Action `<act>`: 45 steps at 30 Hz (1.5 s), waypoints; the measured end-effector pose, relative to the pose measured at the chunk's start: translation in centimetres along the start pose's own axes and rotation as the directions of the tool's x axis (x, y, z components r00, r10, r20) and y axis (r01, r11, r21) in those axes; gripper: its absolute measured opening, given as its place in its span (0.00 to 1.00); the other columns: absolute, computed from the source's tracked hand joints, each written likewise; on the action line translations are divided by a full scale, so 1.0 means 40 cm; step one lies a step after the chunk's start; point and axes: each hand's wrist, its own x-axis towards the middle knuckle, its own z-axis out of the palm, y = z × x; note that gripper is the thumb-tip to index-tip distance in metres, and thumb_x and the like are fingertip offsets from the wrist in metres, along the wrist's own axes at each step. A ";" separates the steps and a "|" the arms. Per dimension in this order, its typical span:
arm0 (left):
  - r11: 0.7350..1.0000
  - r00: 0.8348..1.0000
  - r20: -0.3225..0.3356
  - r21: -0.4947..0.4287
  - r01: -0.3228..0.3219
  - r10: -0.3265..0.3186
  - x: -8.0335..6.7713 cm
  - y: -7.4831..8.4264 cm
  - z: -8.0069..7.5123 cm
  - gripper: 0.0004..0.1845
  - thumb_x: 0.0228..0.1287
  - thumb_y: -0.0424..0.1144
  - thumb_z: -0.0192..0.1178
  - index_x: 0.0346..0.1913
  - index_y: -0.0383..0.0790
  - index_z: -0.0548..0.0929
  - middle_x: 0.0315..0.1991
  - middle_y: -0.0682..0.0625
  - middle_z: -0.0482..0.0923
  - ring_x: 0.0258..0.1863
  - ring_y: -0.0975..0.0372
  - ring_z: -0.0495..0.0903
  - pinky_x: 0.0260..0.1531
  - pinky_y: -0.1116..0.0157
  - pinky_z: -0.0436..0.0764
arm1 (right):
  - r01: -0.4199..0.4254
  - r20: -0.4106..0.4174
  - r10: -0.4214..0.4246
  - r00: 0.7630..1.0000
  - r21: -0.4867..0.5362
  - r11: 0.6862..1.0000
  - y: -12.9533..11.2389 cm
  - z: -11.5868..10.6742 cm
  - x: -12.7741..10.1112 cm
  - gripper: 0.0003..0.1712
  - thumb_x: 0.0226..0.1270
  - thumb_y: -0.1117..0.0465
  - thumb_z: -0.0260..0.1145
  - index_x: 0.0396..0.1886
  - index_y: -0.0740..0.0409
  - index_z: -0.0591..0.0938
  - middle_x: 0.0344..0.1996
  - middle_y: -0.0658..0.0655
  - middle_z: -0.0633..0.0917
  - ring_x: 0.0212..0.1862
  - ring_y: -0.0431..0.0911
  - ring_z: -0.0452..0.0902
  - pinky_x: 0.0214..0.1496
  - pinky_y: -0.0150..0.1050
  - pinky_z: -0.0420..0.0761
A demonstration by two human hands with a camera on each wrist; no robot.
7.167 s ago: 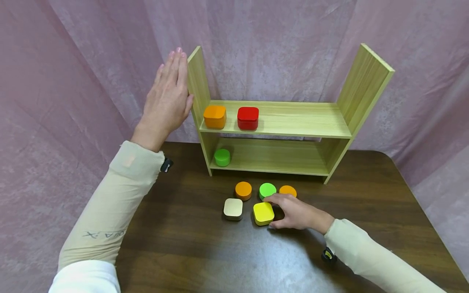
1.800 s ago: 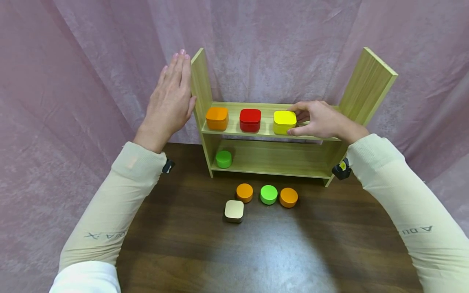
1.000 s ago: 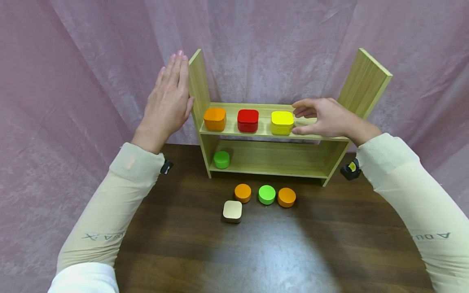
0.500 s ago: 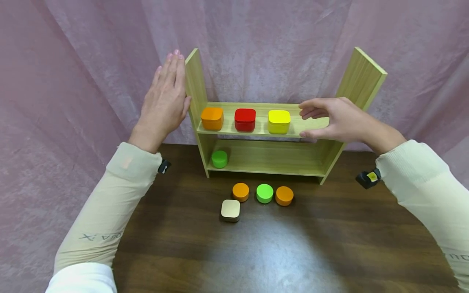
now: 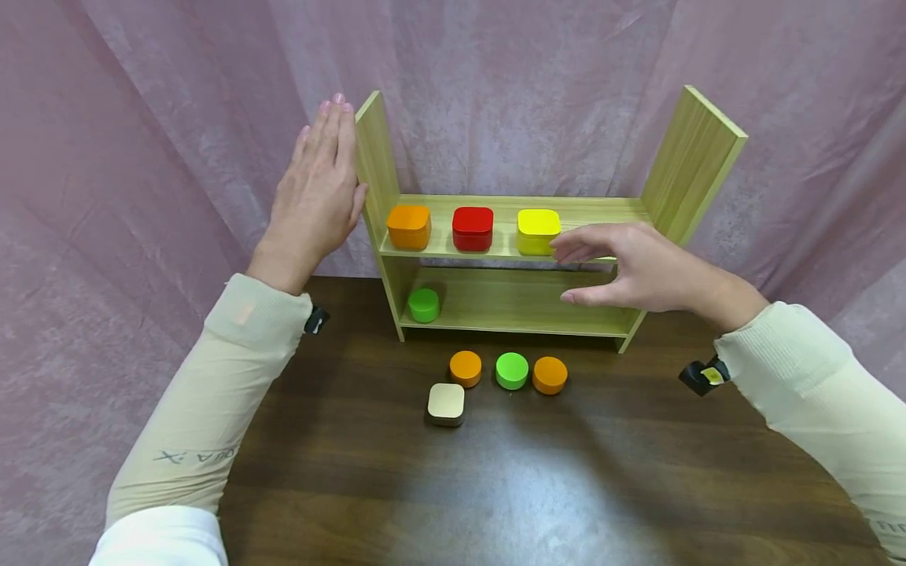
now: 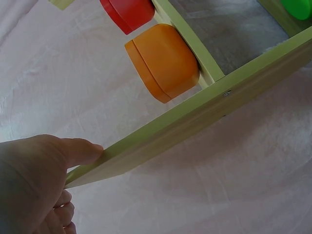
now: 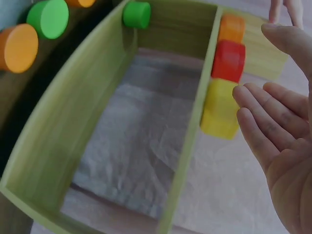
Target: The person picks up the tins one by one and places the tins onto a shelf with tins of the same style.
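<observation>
Yellow box (image 5: 539, 231) just beside right hand (image 5: 640, 267)

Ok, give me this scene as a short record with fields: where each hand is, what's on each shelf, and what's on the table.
left hand: flat against the outer side of the shelf unit
right hand: open, holds nothing, in front of the shelves just right of the yellow tin
upper shelf: orange tin, red tin, yellow tin
lower shelf: green round tin
table: two orange round tins, a light green round tin, a beige square tin
</observation>
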 end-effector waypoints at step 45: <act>1.000 1.000 0.013 0.012 -0.005 0.005 0.006 0.008 0.001 0.47 0.80 0.39 0.55 0.85 0.30 0.35 0.88 0.39 0.33 0.88 0.47 0.39 0.87 0.48 0.43 | -0.005 0.258 -0.061 0.964 0.248 0.969 -0.008 0.476 -0.006 0.37 0.64 0.53 0.79 0.67 0.67 0.79 0.61 0.62 0.87 0.60 0.53 0.87 0.66 0.50 0.85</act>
